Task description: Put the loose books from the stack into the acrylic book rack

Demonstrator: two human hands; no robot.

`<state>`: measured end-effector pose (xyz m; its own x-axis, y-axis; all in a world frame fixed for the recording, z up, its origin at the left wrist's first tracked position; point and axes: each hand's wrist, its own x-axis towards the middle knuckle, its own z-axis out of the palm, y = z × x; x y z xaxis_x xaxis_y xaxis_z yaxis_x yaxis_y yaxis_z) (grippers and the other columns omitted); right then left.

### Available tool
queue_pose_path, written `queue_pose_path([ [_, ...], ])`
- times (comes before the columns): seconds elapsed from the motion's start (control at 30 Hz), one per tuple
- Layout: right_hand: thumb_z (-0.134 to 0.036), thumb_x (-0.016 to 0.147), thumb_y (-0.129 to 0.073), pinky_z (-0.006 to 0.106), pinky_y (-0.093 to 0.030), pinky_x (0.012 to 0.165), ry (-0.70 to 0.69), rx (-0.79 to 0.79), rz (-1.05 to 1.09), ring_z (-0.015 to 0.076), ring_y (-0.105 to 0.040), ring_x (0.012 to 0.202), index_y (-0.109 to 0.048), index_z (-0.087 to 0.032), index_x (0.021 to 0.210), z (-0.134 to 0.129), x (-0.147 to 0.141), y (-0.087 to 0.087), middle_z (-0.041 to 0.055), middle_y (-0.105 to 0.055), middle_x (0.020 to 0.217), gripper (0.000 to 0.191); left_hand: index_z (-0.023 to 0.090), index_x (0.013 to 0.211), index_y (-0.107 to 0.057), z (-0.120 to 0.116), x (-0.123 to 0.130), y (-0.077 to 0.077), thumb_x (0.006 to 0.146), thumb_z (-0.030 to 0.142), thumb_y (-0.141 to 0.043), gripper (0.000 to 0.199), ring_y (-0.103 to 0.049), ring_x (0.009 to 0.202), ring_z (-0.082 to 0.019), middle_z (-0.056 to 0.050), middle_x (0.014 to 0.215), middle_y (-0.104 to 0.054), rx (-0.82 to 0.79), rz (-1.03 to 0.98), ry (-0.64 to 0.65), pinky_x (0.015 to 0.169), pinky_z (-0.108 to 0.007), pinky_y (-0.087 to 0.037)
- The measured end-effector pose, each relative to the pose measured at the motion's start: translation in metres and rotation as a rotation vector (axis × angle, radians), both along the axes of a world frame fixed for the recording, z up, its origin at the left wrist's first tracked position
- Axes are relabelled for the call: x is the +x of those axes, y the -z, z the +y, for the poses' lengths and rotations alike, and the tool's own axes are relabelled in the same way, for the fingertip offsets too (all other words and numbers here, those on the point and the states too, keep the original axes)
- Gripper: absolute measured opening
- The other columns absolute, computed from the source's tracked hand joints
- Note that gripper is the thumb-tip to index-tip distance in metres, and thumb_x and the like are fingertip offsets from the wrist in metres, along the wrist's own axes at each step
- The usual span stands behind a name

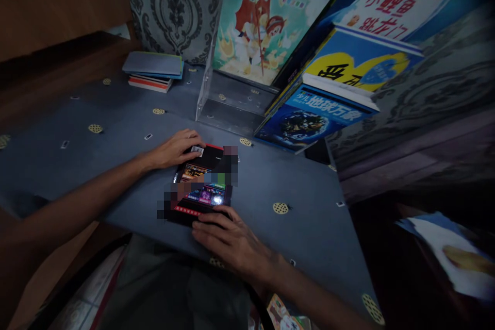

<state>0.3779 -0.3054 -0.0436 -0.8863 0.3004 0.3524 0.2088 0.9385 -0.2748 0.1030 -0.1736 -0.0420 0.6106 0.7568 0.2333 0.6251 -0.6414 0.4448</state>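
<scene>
A dark book (185, 171) lies flat on the desk in front of me, showing small coloured pictures, a barcode label near the top and a red strip along the bottom. A pixelated patch hides part of it. My left hand (181, 147) rests at its upper left corner, fingers stretched out and thumb near the barcode. At the lower right edge lies my right hand (232, 237), its fingers extended over the cover and the desk. Light reflects off the glossy cover close to the right fingertips.
A patterned blue-grey cloth covers the desk (124, 165). Behind the book stands a clear acrylic holder (228, 121) with large picture books (263, 26). More upright books (309, 118) are at right. A small book stack (152, 69) sits back left.
</scene>
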Motion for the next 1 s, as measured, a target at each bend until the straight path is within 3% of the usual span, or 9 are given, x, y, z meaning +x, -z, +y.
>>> queue_pose_path([
  [0.13,-0.026,0.101,-0.056,0.047,-0.051,0.103,0.199,0.023,-0.007,0.0253,-0.06,0.125,-0.061,-0.014,0.129,0.001,0.008,0.002,0.0154,-0.069,0.128,0.031,0.019,0.114,-0.065,-0.001,0.001,-0.002,0.099,0.038,-0.047,0.03,-0.055,0.104,-0.023,-0.008,0.108,-0.062,0.045,0.021,0.001,0.096,-0.037,-0.042],
  [0.2,-0.031,0.098,-0.06,0.05,-0.052,0.103,0.227,0.071,-0.05,0.0289,-0.059,0.127,-0.061,-0.013,0.128,0.002,0.009,-0.001,0.0176,-0.067,0.131,0.035,0.02,0.112,-0.065,-0.002,0.002,-0.003,0.098,0.037,-0.048,0.029,-0.056,0.102,-0.023,-0.008,0.105,-0.063,0.074,0.047,-0.011,0.094,-0.036,-0.043],
  [0.4,-0.013,0.096,-0.059,0.056,-0.049,0.106,0.13,0.277,-0.129,0.0306,-0.059,0.127,-0.058,-0.018,0.135,0.0,0.011,-0.016,0.0163,-0.067,0.132,0.039,0.021,0.107,-0.068,-0.007,0.003,-0.009,0.096,0.036,-0.049,0.026,-0.061,0.095,-0.023,-0.006,0.097,-0.068,0.124,0.113,-0.069,0.086,-0.034,-0.044],
  [0.77,-0.015,0.1,-0.053,0.06,-0.035,0.116,0.119,0.398,-0.021,0.0238,-0.065,0.118,-0.066,-0.019,0.124,0.002,0.016,-0.042,0.0103,-0.076,0.115,0.028,0.021,0.094,-0.072,-0.015,0.003,-0.018,0.096,0.034,-0.047,0.029,-0.063,0.076,-0.017,-0.002,0.08,-0.073,0.104,0.097,-0.043,0.075,-0.027,-0.043],
  [0.87,-0.014,0.1,-0.053,0.057,-0.032,0.119,0.114,0.384,0.027,0.0195,-0.069,0.104,-0.068,-0.016,0.114,0.012,0.013,-0.057,0.0065,-0.079,0.099,0.021,0.021,0.091,-0.073,-0.016,0.003,-0.02,0.096,0.034,-0.046,0.03,-0.062,0.075,-0.016,-0.002,0.077,-0.072,0.086,0.083,-0.04,0.073,-0.026,-0.042],
  [1.0,-0.011,0.099,-0.056,0.052,-0.033,0.118,0.117,0.402,0.118,0.0165,-0.07,0.093,-0.068,-0.015,0.103,0.035,0.006,-0.091,0.0033,-0.078,0.086,0.013,0.018,0.086,-0.072,-0.015,0.001,-0.026,0.097,0.04,-0.044,0.037,-0.06,0.073,-0.016,-0.002,0.073,-0.069,-0.007,0.03,-0.025,0.069,-0.025,-0.04],
])
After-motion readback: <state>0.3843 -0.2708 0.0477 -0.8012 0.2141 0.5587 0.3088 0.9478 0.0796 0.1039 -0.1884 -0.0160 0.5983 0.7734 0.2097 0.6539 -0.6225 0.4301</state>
